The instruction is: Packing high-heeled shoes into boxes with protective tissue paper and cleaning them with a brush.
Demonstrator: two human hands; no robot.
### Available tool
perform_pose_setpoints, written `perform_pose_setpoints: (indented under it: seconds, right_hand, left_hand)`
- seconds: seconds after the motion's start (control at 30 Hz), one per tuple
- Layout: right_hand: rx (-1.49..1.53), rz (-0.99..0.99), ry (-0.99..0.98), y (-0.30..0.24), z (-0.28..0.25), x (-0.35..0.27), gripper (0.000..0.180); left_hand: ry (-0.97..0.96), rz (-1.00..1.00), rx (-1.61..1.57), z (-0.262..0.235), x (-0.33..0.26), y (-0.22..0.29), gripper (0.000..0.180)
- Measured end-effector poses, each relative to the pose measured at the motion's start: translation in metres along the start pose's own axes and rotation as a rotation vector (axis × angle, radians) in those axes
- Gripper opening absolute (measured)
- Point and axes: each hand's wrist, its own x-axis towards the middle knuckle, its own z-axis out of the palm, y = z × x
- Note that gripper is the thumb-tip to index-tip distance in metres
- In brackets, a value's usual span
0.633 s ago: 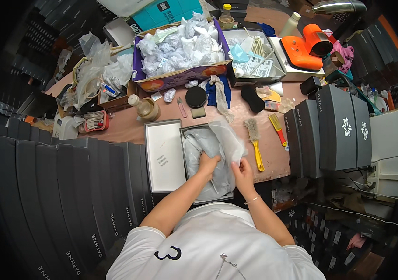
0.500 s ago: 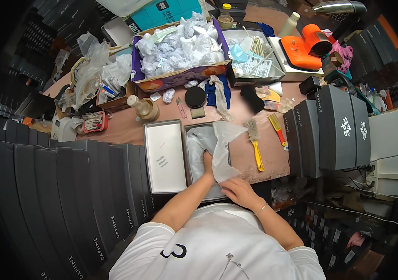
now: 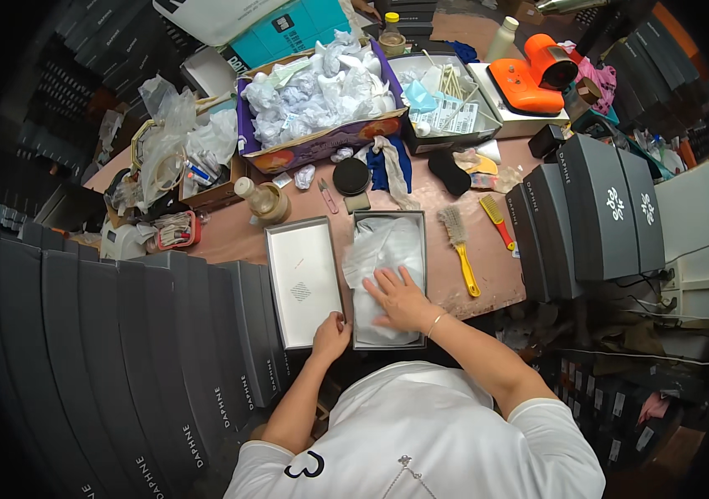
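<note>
In front of me stands an open grey shoebox [image 3: 423, 249] whose contents lie under white tissue paper [image 3: 384, 241]. My right hand [image 3: 400, 301] lies on the tissue with its fingers spread. To the left of the box is its lid [image 3: 300, 274], white inside up. At the lid's lower right edge, my left hand [image 3: 332, 337] has its fingers curled round the rim. What the tissue covers is hidden.
Tall stacks of dark shoeboxes [image 3: 147, 333] rise at the left, with more boxes [image 3: 608, 208] at the right. Brushes [image 3: 464, 254] lie right of the open box. Behind are a glass bottle [image 3: 261, 200], a round black tin [image 3: 351, 176] and a purple carton [image 3: 321, 150] of crumpled paper.
The tissue flap that hung over the box's right side is now folded over the contents. My right hand has moved onto it; my left hand has left the box for the lid's edge.
</note>
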Motion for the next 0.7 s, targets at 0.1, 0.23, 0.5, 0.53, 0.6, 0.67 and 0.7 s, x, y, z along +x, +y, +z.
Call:
perform_pose_setpoints:
  seconds: [0.1, 0.23, 0.5, 0.53, 0.6, 0.67, 0.7]
  right_hand:
    - [0.060, -0.012, 0.132, -0.004, 0.008, 0.007, 0.080]
    - [-0.083, -0.007, 0.076, 0.018, 0.024, -0.014, 0.077]
    - [0.928, 0.286, 0.526, 0.004, -0.035, -0.043, 0.070]
    - [0.989, 0.333, 0.540, 0.008, -0.044, -0.051, 0.070]
    - [1.108, 0.412, 0.562, 0.010, -0.062, -0.064, 0.070]
    - [1.100, 0.567, 0.551, 0.029, -0.034, -0.074, 0.067]
    - [1.097, 0.654, 0.550, 0.042, -0.011, -0.081, 0.065]
  left_hand:
    - [-0.003, 0.031, 0.185, -0.009, -0.004, 0.024, 0.033]
    - [0.146, 0.184, 0.144, -0.006, -0.002, 0.012, 0.024]
    - [-0.180, 0.299, -1.288, -0.130, -0.095, 0.114, 0.038]
    - [-0.251, 0.280, -1.360, -0.116, -0.091, 0.120, 0.040]
    - [-0.407, 0.118, -1.249, -0.064, -0.067, 0.091, 0.047]
    - [-0.047, 0.491, -0.318, -0.051, -0.048, 0.109, 0.056]
    - [0.047, 0.480, -0.244, -0.046, -0.039, 0.111, 0.059]
